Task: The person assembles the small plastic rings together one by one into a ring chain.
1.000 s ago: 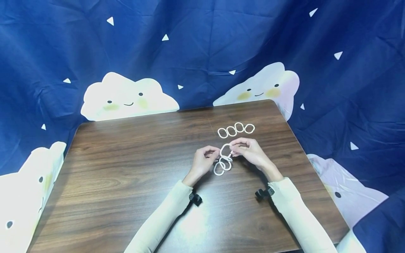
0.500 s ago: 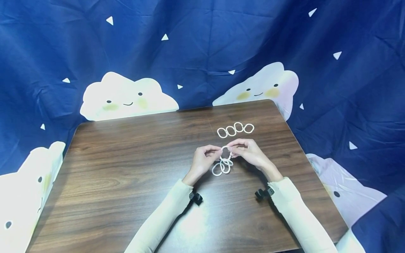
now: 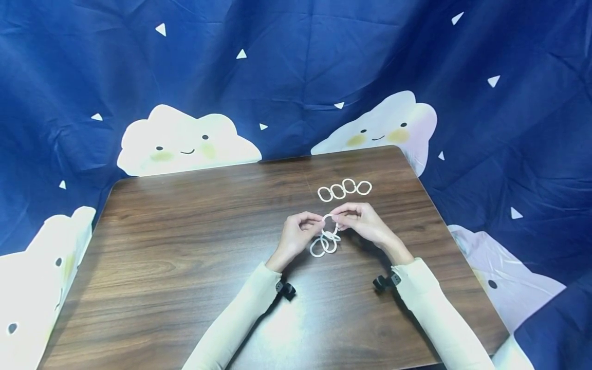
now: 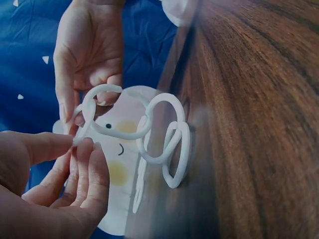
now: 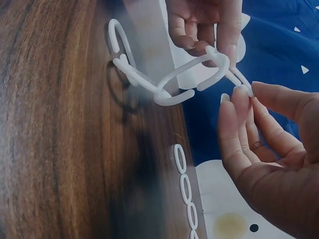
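Observation:
In the head view, my left hand [image 3: 297, 235] and right hand [image 3: 365, 224] face each other over the table, thumbs and fingertips pinching opposite sides of one white plastic C-shaped ring [image 4: 88, 119]. That ring is held upright and partly covered by fingers in the wrist views. Linked white rings [image 5: 175, 70] hang below it as a short chain, the lowest at or near the tabletop. Gaps show in some of these links. In the right wrist view the left hand [image 5: 204, 22] appears at the top, its fingertips by the ring.
Several more white rings [image 3: 344, 191] lie in a row on the brown wooden table [image 3: 185, 231], beyond my hands. A blue curtain [image 3: 287, 61] with white clouds hangs behind the table. A small black device [image 3: 288, 291] sits at each wrist.
A second ago the left fingertips were at the held ring's left edge; the hands have since drawn slightly closer around it. The hanging rings swung a little left. The row has not moved.

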`<state>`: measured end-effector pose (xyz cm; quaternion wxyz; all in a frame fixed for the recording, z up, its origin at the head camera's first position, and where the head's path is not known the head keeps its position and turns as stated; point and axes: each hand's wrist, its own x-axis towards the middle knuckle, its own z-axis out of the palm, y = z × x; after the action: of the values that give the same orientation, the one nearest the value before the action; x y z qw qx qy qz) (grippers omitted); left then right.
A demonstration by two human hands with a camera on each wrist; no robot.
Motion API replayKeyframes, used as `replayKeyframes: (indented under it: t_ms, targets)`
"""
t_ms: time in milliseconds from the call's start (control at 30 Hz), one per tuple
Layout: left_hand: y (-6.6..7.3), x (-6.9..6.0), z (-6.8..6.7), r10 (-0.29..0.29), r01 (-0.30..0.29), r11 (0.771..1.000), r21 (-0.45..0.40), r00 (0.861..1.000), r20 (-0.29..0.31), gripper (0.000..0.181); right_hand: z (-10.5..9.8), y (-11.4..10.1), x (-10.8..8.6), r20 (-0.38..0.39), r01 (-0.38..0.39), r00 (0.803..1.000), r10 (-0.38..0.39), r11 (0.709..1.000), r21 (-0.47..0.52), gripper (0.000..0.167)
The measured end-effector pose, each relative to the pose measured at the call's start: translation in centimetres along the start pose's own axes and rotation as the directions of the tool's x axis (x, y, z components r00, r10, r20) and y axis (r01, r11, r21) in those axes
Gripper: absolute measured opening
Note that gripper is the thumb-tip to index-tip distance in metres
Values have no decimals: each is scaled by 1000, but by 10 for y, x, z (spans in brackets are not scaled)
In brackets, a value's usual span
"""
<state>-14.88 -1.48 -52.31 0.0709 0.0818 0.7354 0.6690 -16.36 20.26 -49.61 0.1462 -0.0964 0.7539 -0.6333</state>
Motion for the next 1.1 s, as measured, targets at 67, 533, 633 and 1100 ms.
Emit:
replayKeyframes:
  t_ms: [67,533,633,1100]
  targets:
    - [-1,0,0,-4,4,1000,-3,1000,-3,23,0,1,0,1,-4,1000,4,1000,-4,29]
    - [-8,5,-1,-8,8,1000,12,1000,-3,17,-5,11,8,-19,-17,1000,16,999,-28,29]
    - [-8,6,-1,-20,19,1000,-5,1000,-2,17,-8,15,10,-28,-27,999,26,999,-27,30]
    - [-14,11,0,-38,38,999,-14,999,-26,15,-33,26,21,-82,-69,994,65,997,-42,29]
